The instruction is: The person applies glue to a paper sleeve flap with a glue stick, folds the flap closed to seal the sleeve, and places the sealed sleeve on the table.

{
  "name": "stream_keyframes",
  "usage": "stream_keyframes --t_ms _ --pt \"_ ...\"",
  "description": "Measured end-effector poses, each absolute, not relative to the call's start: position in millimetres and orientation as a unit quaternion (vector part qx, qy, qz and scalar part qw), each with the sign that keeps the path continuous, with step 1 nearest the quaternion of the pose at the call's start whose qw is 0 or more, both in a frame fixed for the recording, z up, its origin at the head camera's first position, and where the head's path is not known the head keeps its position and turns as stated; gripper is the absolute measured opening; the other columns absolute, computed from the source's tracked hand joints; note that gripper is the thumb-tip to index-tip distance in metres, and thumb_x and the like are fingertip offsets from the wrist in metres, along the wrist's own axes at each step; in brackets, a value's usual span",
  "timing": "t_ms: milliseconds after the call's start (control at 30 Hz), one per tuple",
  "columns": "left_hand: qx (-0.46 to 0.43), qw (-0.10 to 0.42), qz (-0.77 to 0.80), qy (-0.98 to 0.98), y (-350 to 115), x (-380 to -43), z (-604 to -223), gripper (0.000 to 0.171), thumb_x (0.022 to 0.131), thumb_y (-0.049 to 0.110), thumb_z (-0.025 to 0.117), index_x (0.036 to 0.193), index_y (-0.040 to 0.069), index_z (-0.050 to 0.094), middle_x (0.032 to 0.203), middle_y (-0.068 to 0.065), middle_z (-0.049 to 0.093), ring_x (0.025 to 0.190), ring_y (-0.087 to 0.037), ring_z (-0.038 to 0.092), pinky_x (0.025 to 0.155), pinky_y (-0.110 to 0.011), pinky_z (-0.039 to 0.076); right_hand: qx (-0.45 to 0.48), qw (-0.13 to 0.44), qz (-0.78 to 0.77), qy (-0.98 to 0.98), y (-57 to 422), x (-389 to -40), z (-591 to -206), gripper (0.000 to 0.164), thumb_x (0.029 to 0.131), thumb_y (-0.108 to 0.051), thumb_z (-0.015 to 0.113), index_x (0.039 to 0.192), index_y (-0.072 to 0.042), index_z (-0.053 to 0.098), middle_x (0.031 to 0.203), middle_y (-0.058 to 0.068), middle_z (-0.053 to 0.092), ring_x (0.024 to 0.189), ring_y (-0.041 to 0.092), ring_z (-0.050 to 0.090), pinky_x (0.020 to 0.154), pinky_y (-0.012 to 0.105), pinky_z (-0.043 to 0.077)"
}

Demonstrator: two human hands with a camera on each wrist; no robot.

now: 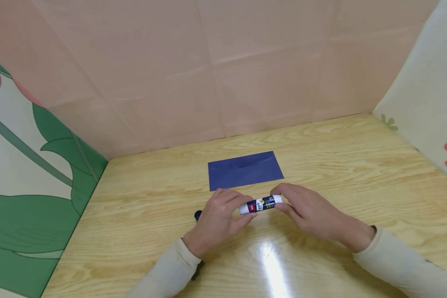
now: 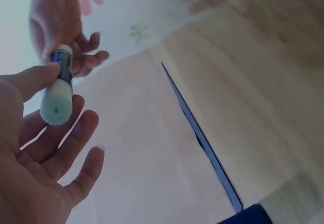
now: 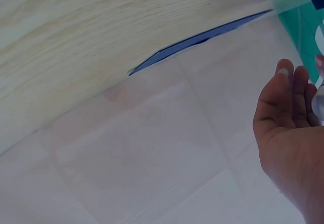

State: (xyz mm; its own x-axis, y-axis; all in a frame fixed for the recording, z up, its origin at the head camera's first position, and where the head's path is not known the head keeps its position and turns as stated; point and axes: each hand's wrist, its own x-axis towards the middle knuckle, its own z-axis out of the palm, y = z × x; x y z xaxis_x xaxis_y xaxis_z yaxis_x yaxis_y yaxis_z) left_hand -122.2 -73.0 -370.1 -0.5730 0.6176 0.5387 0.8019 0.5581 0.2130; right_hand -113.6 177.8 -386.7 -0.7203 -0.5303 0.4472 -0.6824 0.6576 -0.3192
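Observation:
A glue stick with white ends and a dark blue label is held nearly level above the table, between both hands. My left hand pinches its left end between thumb and fingers. At the other end, the thumb and fingers of my right hand grip the white part. The left wrist view shows the pale round end of the glue stick facing the camera, the other left fingers spread below it. Behind the hands a dark blue envelope lies flat on the table.
A small dark round-ended object sits just left of my left hand, partly hidden by it. Another dark piece shows beside the left sleeve. The wood-grain table meets a pink covered wall at the back and patterned sheets at both sides.

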Motion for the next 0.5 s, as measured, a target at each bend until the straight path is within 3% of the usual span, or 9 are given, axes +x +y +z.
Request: stream_keyframes --t_ms 267,500 --pt "-0.418 0.221 -0.2 -0.858 -73.5 -123.0 -369.3 0.027 0.081 0.033 0.076 0.104 0.019 0.072 0.098 0.008 0.072 0.093 -0.004 0.065 0.084 -0.023 0.048 0.367 0.209 0.228 -0.877 177.5 -116.1 -384.1 0.03 0.081 -0.016 0.073 0.106 -0.017 0.056 0.103 -0.011 0.064 0.096 0.006 0.063 0.081 0.03 0.054" --pt "-0.424 0.238 -0.182 -0.854 -74.3 -122.1 -366.8 0.027 0.078 0.034 0.077 0.1 0.019 0.073 0.095 0.009 0.072 0.089 -0.004 0.065 0.083 -0.024 0.047 0.378 0.296 0.226 -0.848 173.4 -115.3 -382.6 0.04 0.061 -0.004 0.083 0.094 -0.015 0.063 0.096 -0.007 0.067 0.086 0.01 0.064 0.076 0.031 0.054"
